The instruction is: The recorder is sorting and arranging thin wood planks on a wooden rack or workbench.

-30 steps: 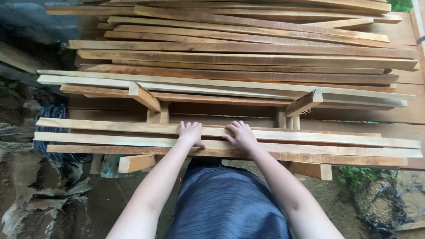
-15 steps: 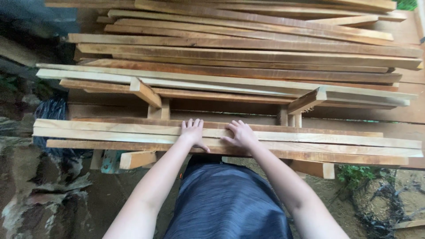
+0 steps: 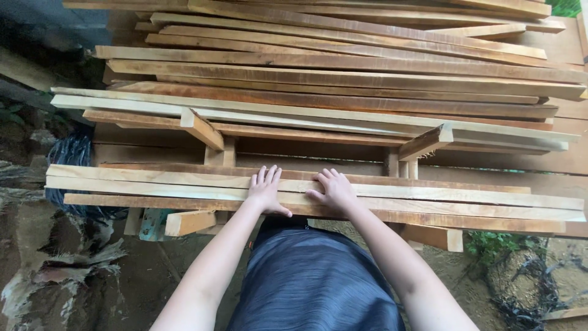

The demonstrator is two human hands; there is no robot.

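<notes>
Outdoors, bare dirt ground [image 3: 153, 270] lies under a wooden rack stacked with long sawn planks that run left to right across the whole view. Nearest the person sits a small bundle of about four pale planks [image 3: 153, 184], laid flat side by side and slightly stepped, resting on two short cross supports [image 3: 190, 222] whose cut ends stick out toward the person. Behind it a second tier [image 3: 306, 116] lies on two more angled cross pieces, and a larger heap of well over a dozen reddish boards [image 3: 343, 61] fills the back.

Two hands rest on the near bundle. The left hand [image 3: 266, 191] lies palm down, fingers spread flat, thumb hooked over the front edge. The right hand [image 3: 334, 191] lies the same way just beside it, flat and open, gripping nothing. Both sit near the middle of the bundle.

Dark blue netting [image 3: 73, 153] hangs at the left end of the bundle, with muddy debris below. Green weeds [image 3: 490, 245] grow at lower right. Plank ends overhang both sides.
</notes>
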